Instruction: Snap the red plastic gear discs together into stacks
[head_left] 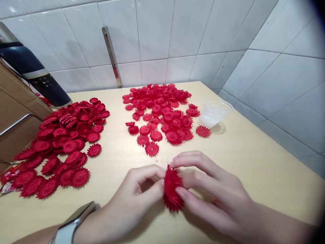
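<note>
Through the head camera I follow two bare hands meeting at the near middle of a pale wooden-looking table (264, 169). Between them, above the tabletop, is a red toothed bundle (173, 189), standing on edge; I cannot tell how many layers it has. The left hand (138, 189) pinches its left side with thumb and forefinger. The right hand (218, 189) grips its right side, thumb nearer to me and fingers curved over the far edge. A watch (80, 214) with a pale strap circles the left wrist.

Farther off, in the middle, I see a loose spread of round red pieces (162, 105) with toothed rims, densest at the far edge. To its right is a clear cup (215, 113), with one lone red disc (203, 131) just beside it on the near side. On the left lies a second heap (73, 135) of similar discs, next to a cardboard box (20, 91) and a dark flask (35, 67). Pale wall tiles (157, 30) rise behind the table, carrying a narrow metal strip (111, 56)
</note>
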The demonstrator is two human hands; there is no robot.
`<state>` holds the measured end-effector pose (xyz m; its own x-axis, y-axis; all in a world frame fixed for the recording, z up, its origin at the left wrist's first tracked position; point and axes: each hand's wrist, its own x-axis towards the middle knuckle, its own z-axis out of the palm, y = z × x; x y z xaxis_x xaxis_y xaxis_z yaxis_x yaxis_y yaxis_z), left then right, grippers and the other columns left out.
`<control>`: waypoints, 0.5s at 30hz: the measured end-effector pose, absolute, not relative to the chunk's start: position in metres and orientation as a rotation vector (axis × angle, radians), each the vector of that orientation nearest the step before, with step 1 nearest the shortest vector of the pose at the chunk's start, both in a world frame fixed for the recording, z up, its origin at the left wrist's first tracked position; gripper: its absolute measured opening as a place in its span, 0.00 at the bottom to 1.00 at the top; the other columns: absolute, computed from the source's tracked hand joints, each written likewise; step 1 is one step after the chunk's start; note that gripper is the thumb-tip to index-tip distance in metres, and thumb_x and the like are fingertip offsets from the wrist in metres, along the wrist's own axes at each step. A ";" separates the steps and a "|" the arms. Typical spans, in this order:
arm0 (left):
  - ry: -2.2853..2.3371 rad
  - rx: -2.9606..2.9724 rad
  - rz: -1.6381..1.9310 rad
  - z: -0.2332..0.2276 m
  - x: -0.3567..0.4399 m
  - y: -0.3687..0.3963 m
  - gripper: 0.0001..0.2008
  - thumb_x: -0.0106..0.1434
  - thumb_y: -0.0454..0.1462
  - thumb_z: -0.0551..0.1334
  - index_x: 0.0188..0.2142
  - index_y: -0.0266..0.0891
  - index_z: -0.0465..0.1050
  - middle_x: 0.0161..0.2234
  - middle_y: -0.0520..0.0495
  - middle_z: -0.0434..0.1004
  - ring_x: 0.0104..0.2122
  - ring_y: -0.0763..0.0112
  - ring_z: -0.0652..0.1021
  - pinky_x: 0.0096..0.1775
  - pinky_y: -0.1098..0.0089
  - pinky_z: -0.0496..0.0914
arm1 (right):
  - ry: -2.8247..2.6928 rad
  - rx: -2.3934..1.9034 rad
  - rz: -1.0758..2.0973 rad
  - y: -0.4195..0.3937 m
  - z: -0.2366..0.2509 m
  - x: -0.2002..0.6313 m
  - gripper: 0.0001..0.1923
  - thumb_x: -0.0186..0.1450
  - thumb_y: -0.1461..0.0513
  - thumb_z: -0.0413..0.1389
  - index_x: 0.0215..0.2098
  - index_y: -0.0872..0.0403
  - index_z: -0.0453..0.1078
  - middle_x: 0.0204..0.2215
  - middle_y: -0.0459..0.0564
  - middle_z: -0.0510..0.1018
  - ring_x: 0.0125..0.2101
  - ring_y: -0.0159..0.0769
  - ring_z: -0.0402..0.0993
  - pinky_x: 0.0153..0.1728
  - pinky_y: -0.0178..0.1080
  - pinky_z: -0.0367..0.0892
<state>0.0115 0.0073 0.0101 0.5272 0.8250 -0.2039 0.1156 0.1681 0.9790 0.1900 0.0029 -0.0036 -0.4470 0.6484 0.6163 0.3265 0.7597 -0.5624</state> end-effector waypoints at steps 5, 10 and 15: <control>0.879 1.317 0.597 0.011 0.012 0.008 0.10 0.62 0.33 0.55 0.25 0.36 0.70 0.25 0.52 0.71 0.29 0.74 0.71 0.35 0.75 0.65 | -2.008 -0.747 0.536 0.003 -0.008 0.189 0.16 0.56 0.75 0.52 0.42 0.57 0.64 0.35 0.53 0.70 0.38 0.35 0.68 0.37 0.36 0.70; 0.910 1.362 0.580 0.009 0.011 0.008 0.10 0.62 0.32 0.54 0.28 0.35 0.72 0.27 0.50 0.72 0.30 0.72 0.72 0.36 0.73 0.65 | -2.105 -0.751 0.455 0.003 -0.004 0.190 0.14 0.56 0.76 0.50 0.38 0.58 0.68 0.39 0.56 0.68 0.40 0.34 0.68 0.37 0.32 0.69; 0.984 1.394 0.580 0.007 0.012 0.009 0.10 0.61 0.34 0.55 0.25 0.36 0.70 0.25 0.52 0.70 0.29 0.73 0.69 0.35 0.74 0.64 | -2.006 -0.797 0.559 0.003 -0.004 0.192 0.11 0.58 0.74 0.51 0.33 0.54 0.69 0.36 0.52 0.70 0.37 0.32 0.70 0.36 0.31 0.69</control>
<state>0.0117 0.0087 0.0074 0.5058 0.8327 -0.2252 0.2063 0.1367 0.9689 0.1916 0.0027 -0.0041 -0.4064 0.7167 0.5668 0.3204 0.6927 -0.6462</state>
